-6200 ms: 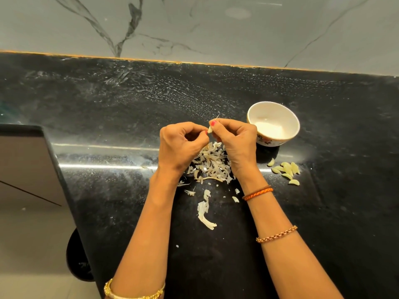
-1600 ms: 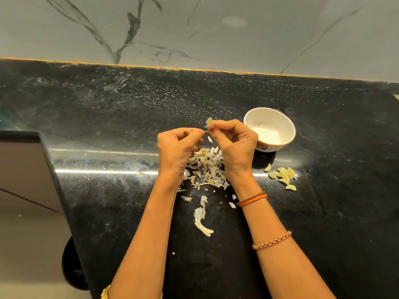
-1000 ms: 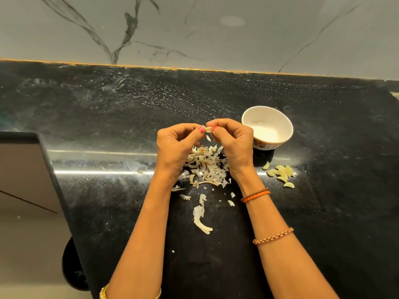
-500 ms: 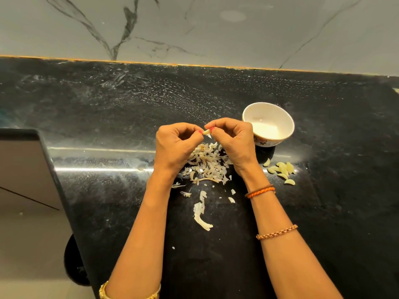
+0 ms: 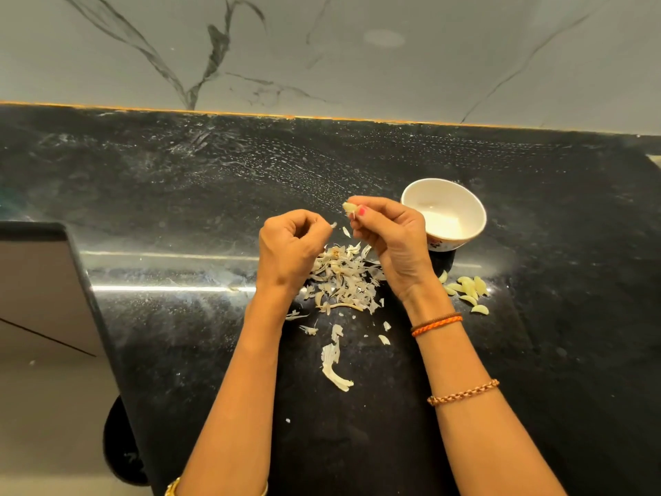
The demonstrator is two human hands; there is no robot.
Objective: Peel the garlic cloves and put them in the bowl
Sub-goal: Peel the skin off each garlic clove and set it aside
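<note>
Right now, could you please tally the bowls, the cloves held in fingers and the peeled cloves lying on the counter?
White ceramic bowl: 1
Pale garlic clove pinched in right hand: 1
Peeled pale cloves on black stone counter: about 6, overlapping
Total: about 8

White bowl [image 5: 443, 213] (floral outside); black speckled counter [image 5: 179, 195]; pale cloves [image 5: 466, 289].

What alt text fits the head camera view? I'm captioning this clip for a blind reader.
A person's right hand pinches a garlic clove while the left hand pinches a scrap of skin beside it, above a pile of peels on a black countertop. A white bowl stands to the right, with peeled cloves lying on the counter near it.
</note>
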